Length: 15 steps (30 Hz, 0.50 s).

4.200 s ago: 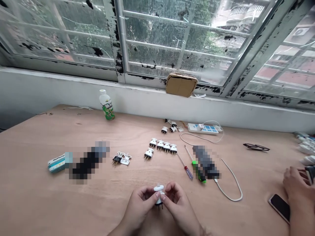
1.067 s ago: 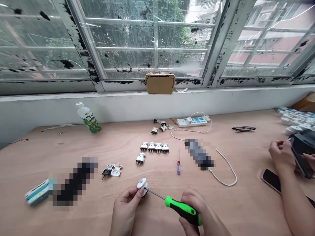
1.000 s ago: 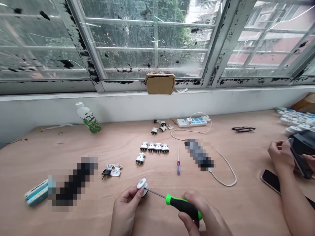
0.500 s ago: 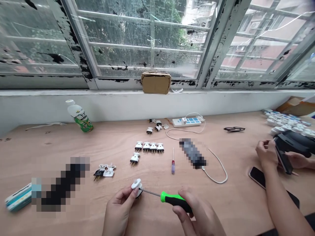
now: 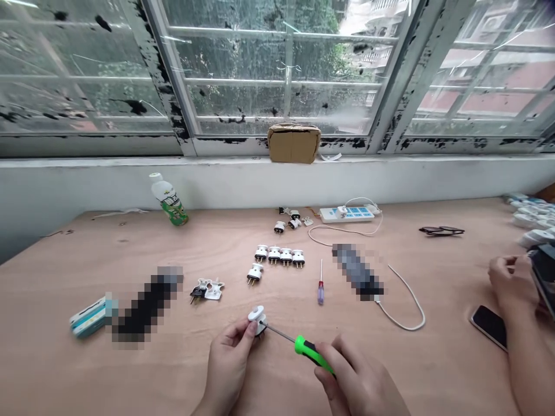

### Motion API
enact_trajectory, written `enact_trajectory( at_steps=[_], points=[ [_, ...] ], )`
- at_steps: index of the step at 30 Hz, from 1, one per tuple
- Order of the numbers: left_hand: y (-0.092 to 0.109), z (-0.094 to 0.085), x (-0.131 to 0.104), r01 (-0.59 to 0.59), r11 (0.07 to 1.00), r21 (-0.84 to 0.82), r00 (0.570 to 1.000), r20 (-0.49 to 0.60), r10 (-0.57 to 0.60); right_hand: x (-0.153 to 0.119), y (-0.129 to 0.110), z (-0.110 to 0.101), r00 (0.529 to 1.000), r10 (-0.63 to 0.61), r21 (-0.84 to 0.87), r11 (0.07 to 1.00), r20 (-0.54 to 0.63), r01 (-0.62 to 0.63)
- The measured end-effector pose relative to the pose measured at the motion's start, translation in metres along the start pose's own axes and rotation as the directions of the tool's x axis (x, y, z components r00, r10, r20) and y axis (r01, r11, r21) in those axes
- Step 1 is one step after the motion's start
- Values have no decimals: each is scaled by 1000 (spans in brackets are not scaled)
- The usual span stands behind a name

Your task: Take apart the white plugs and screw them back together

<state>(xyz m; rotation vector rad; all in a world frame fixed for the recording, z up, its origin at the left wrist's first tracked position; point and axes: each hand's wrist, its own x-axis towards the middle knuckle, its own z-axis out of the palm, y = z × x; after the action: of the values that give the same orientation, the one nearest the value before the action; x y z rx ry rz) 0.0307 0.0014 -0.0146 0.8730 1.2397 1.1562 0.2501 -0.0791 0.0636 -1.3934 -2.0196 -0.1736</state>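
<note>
Between the thumb and fingers of my left hand (image 5: 232, 352) is a white electrical plug (image 5: 256, 314), held just above the table. My right hand (image 5: 353, 370) grips the green and black handle of a screwdriver (image 5: 313, 351). The screwdriver's shaft slants left, and its tip meets the side of the plug at a small hole. Beyond my hands, several white and black plugs stand in a row (image 5: 280, 256), with one more plug (image 5: 255, 274) in front of them. Left of these lies an opened plug (image 5: 207, 290), its halves side by side. A small purple-handled screwdriver (image 5: 321, 293) rests to the right.
A power strip (image 5: 347, 214) with a white cable lies near the wall, by more plugs and parts (image 5: 294, 223). A bottle (image 5: 170, 199) stands at the back left; a blue-white pack (image 5: 93, 316) is nearer. Glasses (image 5: 441, 231), a phone (image 5: 489, 327) and another person's arm (image 5: 522, 335) are on the right.
The view has swung left, so everything sits further right in the picture. The screwdriver's tip stays at the plug, while my right hand's fingers have shifted and turned around the handle.
</note>
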Motion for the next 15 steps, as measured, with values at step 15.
enact_trajectory(
  at_steps=[15],
  points=[
    [-3, 0, 2, -50, 999, -16, 999, 13, 50, 6, -7, -5, 999, -38, 69, 997, 20, 37]
  ],
)
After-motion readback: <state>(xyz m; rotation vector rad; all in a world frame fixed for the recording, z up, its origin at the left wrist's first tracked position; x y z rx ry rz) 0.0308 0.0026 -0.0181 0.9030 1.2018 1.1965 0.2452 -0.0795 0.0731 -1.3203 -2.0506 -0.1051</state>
